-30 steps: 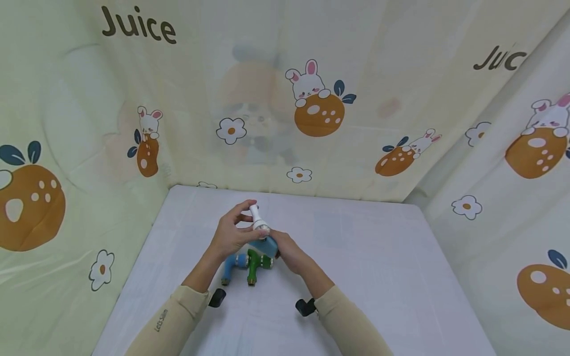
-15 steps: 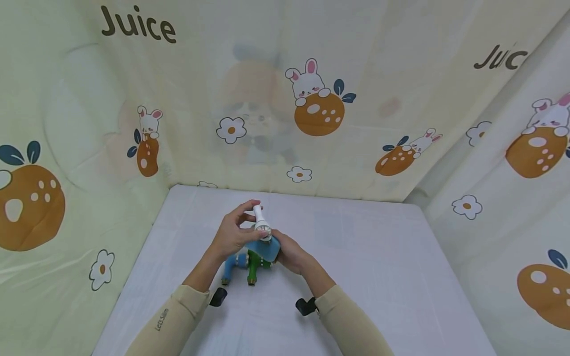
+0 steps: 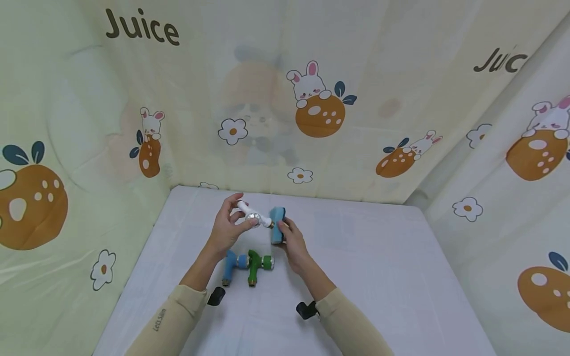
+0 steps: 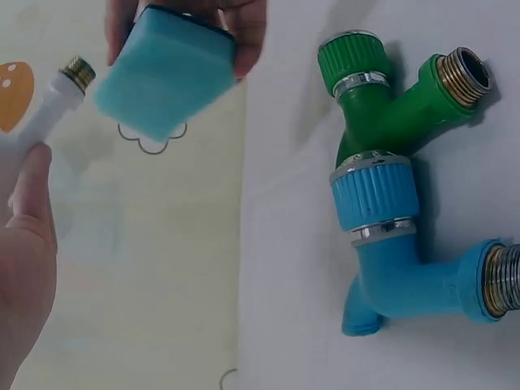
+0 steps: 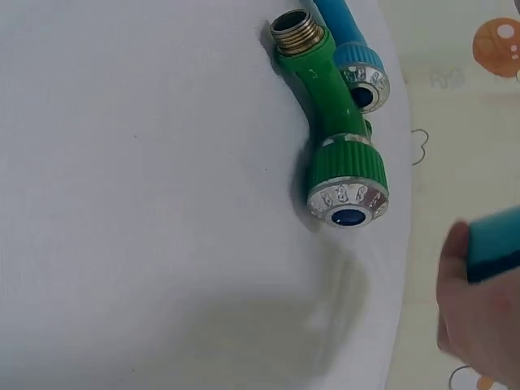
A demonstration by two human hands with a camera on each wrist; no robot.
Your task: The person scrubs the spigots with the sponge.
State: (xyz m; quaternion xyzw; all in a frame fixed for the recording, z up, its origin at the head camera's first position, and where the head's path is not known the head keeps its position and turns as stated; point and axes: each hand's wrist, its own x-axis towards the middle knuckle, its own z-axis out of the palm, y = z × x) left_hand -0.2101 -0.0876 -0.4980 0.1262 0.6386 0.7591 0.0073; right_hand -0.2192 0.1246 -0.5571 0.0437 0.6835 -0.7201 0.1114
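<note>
In the head view my left hand [image 3: 226,230] pinches a white tap [image 3: 263,221] with a silver-faced knob and a brass threaded end. The tap is held up over the table, its thread pointing right toward a light-blue sponge [image 3: 277,228]. My right hand [image 3: 295,247] grips this sponge by its dark-backed side. The left wrist view shows a gap between the tap's brass thread and the sponge [image 4: 166,73]. Below the hands lie a blue tap [image 3: 229,268] and a green tap [image 3: 253,268], side by side, with the blue one's knob against the green one.
A white-covered table [image 3: 365,277] lies under everything. Behind it hangs a cream curtain [image 3: 200,89] printed with rabbits and oranges, with more curtain at both sides. A black wrist device [image 3: 306,310] sits at each sleeve cuff.
The sponge has come away from the tap, moving right and up, and now stands on edge. My left hand has shifted slightly left, turning the tap so its thread points right.
</note>
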